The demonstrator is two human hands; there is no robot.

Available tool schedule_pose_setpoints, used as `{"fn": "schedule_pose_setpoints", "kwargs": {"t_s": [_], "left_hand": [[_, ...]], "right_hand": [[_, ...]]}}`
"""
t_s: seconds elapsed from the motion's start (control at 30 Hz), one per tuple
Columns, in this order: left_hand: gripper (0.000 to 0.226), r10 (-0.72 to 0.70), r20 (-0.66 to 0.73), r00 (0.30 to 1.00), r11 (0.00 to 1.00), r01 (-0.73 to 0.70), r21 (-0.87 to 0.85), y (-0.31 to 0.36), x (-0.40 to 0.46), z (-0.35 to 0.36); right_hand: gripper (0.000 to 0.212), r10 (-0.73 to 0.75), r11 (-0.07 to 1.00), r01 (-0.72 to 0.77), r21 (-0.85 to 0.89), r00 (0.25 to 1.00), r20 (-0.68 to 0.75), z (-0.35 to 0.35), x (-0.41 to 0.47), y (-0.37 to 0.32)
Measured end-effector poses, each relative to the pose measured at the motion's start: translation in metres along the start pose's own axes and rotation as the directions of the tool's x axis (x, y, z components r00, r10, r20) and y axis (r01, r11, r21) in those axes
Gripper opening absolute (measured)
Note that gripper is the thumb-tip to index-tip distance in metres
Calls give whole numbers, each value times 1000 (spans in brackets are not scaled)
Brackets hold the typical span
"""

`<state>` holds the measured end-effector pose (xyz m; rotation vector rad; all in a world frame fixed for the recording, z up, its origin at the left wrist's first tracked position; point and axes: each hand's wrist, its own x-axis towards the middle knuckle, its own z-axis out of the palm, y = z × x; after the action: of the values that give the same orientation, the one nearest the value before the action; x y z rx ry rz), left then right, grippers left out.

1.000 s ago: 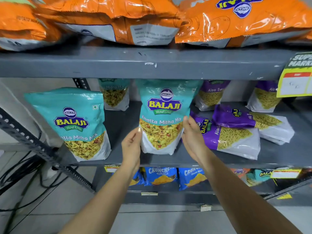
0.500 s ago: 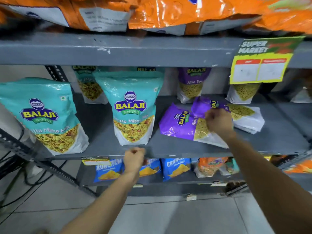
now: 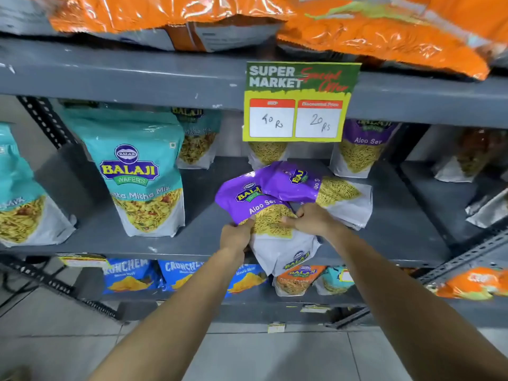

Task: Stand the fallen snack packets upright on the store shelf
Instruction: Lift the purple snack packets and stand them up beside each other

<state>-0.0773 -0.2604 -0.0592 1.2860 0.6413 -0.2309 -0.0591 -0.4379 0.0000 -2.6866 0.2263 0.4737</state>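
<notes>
Together, left hand (image 3: 237, 235) and right hand (image 3: 310, 220) pinch the tilted purple Aloo Sev packet (image 3: 264, 215); fingers closed.

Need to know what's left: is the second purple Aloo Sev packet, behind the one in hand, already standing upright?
No. The second purple packet lies flat on the shelf, behind the front packet gripped by both hands.
</notes>
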Motion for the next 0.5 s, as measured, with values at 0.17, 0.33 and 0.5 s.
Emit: {"fn": "schedule_pose_setpoints", "kwargs": {"t_s": [0.17,0.33,0.5], "left_hand": [[17,62,0,998,998,-62,-7,2,-20,-11],[23,241,14,970,970,-240,-38,-5,-66,-49],[29,387,132,912,922,-384,-52,-6,-89,-75]], "right_hand": [[50,-29,904,13,428,999,32,19,-9,6],[38,-184,665,137,734,983,-16,53,-47,14],[18,-265,515,274,813,952,-153,70,-87,14]]}}
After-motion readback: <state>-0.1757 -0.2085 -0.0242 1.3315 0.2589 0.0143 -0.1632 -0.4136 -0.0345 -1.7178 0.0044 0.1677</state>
